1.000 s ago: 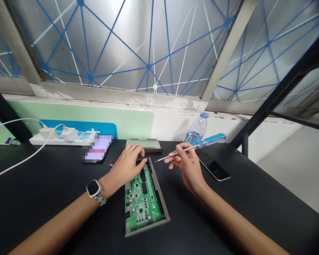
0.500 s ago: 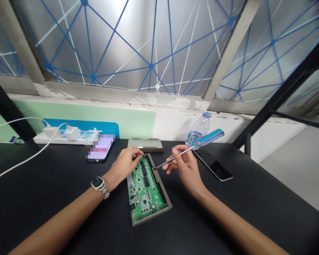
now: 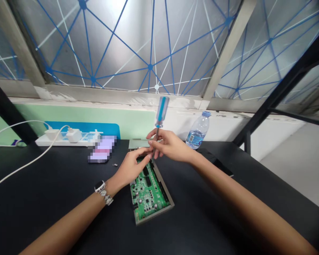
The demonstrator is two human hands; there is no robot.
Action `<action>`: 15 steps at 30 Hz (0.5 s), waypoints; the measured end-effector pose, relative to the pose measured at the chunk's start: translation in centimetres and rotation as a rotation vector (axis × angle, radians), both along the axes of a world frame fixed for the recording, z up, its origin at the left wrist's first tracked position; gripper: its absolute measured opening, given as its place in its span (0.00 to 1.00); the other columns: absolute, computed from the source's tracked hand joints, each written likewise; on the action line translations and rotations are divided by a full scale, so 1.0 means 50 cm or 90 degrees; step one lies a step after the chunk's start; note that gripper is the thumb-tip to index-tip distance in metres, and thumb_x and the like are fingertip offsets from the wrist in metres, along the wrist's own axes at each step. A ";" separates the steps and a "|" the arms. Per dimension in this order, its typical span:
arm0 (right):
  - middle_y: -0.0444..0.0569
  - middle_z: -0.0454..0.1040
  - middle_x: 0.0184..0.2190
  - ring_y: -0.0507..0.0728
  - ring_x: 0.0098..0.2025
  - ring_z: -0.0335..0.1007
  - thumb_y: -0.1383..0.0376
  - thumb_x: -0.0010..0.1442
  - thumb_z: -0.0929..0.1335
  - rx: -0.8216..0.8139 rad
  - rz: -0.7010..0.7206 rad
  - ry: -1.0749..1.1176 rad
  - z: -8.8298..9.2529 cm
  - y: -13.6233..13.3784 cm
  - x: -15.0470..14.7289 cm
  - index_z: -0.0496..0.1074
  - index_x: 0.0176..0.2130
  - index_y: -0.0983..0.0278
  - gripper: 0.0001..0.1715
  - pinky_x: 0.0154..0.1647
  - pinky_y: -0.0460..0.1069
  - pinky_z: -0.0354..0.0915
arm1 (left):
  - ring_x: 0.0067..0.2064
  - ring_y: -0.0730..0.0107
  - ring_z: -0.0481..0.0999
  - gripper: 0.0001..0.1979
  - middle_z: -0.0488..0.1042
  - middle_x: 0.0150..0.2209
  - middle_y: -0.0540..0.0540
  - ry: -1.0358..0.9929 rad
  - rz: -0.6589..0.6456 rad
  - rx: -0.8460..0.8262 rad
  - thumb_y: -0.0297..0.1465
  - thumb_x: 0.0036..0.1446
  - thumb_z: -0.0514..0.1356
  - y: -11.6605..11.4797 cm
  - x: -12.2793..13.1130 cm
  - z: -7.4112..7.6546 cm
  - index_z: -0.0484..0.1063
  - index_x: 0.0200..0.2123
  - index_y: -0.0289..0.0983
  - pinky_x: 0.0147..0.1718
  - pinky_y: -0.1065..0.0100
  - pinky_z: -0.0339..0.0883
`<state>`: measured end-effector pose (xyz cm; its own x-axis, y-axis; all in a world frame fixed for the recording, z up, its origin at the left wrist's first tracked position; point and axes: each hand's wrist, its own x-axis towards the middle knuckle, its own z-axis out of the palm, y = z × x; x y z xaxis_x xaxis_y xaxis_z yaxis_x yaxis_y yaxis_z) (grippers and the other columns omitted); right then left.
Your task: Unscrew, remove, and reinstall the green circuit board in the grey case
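A green circuit board (image 3: pixel 146 198) lies in a shallow grey metal casing (image 3: pixel 163 182) on the desk. My right hand (image 3: pixel 170 145) is closed around the shaft of a screwdriver (image 3: pixel 162 109) with a clear and blue handle. The screwdriver stands almost upright, handle up, its tip down at the far right corner of the casing. Over the far end of the board is my left hand (image 3: pixel 133 166), thumb and fingers drawn together close to the shaft. What lies between those fingertips is hidden. A watch (image 3: pixel 99 186) sits on my left wrist.
Small metal bits, likely screws (image 3: pixel 115 165), lie left of the board. A grey metal plate (image 3: pixel 138 143) is behind my hands. Around stand a blurred phone (image 3: pixel 103 148), a white power strip (image 3: pixel 66 138), a water bottle (image 3: pixel 198 131) and a dark phone (image 3: pixel 219 163).
My right hand has moved left and swung the screwdriver from a slant to nearly upright over the casing's far corner. My left fingers have shifted right, towards the shaft.
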<state>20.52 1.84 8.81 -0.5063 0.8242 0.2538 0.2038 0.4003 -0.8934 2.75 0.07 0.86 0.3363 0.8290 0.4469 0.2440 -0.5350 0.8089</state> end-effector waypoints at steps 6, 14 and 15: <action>0.44 0.77 0.25 0.53 0.16 0.72 0.62 0.63 0.66 0.086 0.003 0.014 0.000 0.035 -0.053 0.68 0.39 0.60 0.05 0.17 0.48 0.68 | 0.46 0.56 0.81 0.12 0.82 0.44 0.40 -0.176 -0.008 -0.088 0.35 0.61 0.61 0.024 -0.009 -0.015 0.77 0.45 0.34 0.50 0.59 0.72; 0.43 0.76 0.26 0.55 0.25 0.75 0.63 0.67 0.61 0.197 -0.057 -0.058 -0.058 0.032 -0.040 0.66 0.45 0.60 0.07 0.31 0.49 0.69 | 0.43 0.57 0.81 0.08 0.83 0.40 0.44 -0.032 0.053 -0.038 0.30 0.59 0.62 0.033 -0.023 -0.017 0.79 0.40 0.36 0.47 0.62 0.72; 0.43 0.76 0.26 0.55 0.25 0.75 0.64 0.68 0.61 0.208 -0.061 -0.066 -0.060 0.030 -0.037 0.66 0.46 0.60 0.08 0.32 0.49 0.68 | 0.43 0.57 0.82 0.08 0.83 0.40 0.45 -0.020 0.054 -0.033 0.30 0.59 0.61 0.032 -0.021 -0.016 0.79 0.39 0.37 0.46 0.62 0.72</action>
